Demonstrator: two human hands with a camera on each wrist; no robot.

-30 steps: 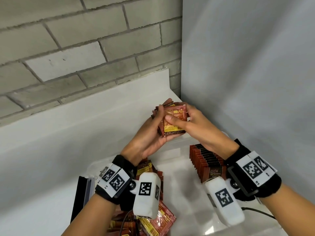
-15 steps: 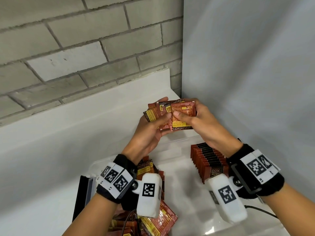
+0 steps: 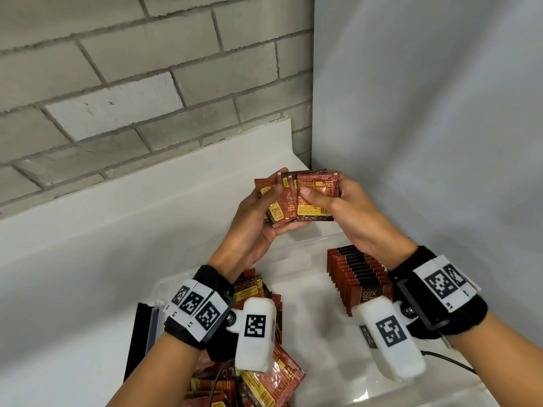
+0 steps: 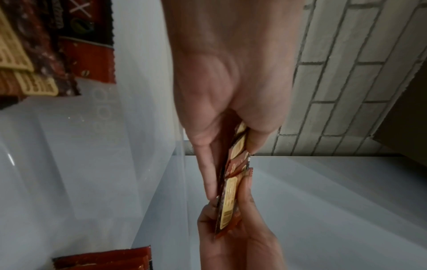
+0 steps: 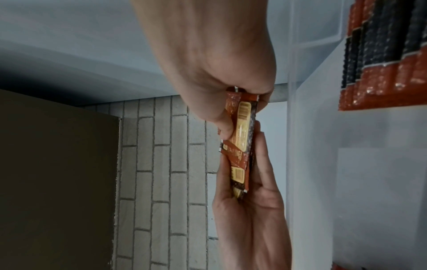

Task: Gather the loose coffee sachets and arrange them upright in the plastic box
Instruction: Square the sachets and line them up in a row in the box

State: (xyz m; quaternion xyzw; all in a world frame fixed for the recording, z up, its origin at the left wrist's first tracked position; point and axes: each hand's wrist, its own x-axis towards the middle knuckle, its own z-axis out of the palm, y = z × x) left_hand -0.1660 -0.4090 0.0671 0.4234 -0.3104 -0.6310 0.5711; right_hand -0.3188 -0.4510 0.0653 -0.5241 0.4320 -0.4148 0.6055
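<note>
Far left, against the white backsplash [image 3: 123, 201]: a black flat object [image 3: 138, 342] standing on edge just outside the plastic box [image 3: 296, 254]. Inside the box, along its left wall: a loose heap of sachets [image 3: 264, 374] lying flat and overlapping (partly hidden by the left wrist gear). Bare floor of the box between heap and right side, open for reaching down. Against the right wall: a row of upright sachets [image 3: 357, 274], packed face to face, close under the right wrist. Beyond, brick wall behind and smooth grey panel to the right, meeting in a corner just past the hands.

Above the box's far rim, a fanned bundle of sachets [image 3: 286, 201]. Left hand [image 3: 255, 221] cupped under it, thumb pressed across the fronts, fingers curled behind. Right hand [image 3: 343, 207] pinching the rightmost sachet [image 3: 316, 198], thumb in front, fingers behind.

Compared with a second ago: bundle fanned wider, no longer a squared stack; hands spread slightly further apart, rightmost sachet drawn out toward the right
</note>
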